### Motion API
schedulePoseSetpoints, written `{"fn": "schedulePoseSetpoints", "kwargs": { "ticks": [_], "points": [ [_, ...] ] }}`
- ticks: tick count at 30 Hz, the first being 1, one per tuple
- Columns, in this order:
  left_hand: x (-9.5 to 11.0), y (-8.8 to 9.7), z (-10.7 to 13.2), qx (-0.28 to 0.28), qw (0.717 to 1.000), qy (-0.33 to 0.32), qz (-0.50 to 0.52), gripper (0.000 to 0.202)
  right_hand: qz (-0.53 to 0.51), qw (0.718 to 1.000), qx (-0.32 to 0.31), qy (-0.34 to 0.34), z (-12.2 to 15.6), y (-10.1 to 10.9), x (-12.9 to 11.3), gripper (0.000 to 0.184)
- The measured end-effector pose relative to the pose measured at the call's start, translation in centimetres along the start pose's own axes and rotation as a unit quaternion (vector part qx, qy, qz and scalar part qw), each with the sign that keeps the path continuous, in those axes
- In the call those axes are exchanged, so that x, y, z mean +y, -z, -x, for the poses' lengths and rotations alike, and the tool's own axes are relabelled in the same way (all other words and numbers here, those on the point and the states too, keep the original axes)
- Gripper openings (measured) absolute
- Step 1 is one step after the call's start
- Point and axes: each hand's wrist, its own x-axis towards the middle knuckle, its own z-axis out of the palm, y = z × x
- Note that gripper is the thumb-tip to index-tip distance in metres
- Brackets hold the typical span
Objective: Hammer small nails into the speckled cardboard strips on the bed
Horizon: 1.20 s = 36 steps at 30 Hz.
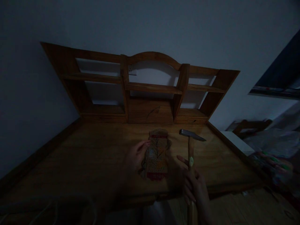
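My right hand [193, 184] is wrapped around the wooden handle of a hammer [191, 147], with one finger stretched out along it. The hammer's dark metal head points up, its flat face to the left and its tapered end to the right. Near the middle of the desk lies a flat, box-like block [157, 156] with a speckled, patterned face and red bands at both ends. What looks like brown wrapping shows around its edges. At its upper left edge is my left hand [137, 153], fingers loosely bent and apart, fingertips at the block's side. Dim light blurs this hand.
A wooden desk [93, 156] spreads beneath, with a raised rim at the sides. At its back stands a wooden shelf unit [154, 88] against the wall. To the right are a white surface [236, 142], a chair back [252, 125] and plastic-wrapped items [278, 142].
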Motion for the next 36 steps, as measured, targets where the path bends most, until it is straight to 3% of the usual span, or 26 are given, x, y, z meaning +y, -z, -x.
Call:
{"fn": "schedulePoseSetpoints", "kwargs": {
  "ticks": [2, 4, 8, 12, 18, 24, 30, 36],
  "points": [
    [1.1, -1.0, 3.1, 0.071, 0.995, -0.022, -0.072, 0.028, -0.045, 0.999, -0.03, -0.005, -0.9, -0.2, 0.2, 0.06],
    [1.7, -2.3, 4.5, 0.1, 0.986, -0.055, -0.124, 0.026, -0.057, 0.998, -0.03, 0.004, -2.0, 0.1, 0.5, 0.062],
    [1.8, -4.9, 3.1, 0.07, 0.973, -0.116, -0.187, 0.032, -0.041, 0.999, -0.023, 0.017, -4.0, 1.6, 1.5, 0.056],
    [1.2, -6.5, 1.5, 0.059, 0.959, -0.133, -0.244, 0.028, -0.036, 0.999, -0.023, 0.012, -4.6, 2.7, 2.1, 0.054],
    [1.0, -6.5, 2.2, 0.077, 0.942, -0.135, -0.296, 0.005, -0.027, 0.999, -0.021, 0.025, -3.8, 2.0, 2.2, 0.045],
    [0.6, -6.4, 2.7, 0.11, 0.949, -0.127, -0.267, 0.006, -0.002, 0.999, -0.023, 0.042, -3.6, 1.6, 2.3, 0.038],
    [0.6, -7.3, 3.1, 0.104, 0.939, -0.102, -0.312, 0.012, 0.009, 0.999, -0.019, 0.03, -3.5, 1.6, 2.2, 0.039],
    [-0.2, -7.3, 3.5, 0.102, 0.96, -0.059, -0.254, 0.014, 0.012, 0.999, -0.011, 0.033, -3.8, 1.8, 2.7, 0.039]
  ]
}}
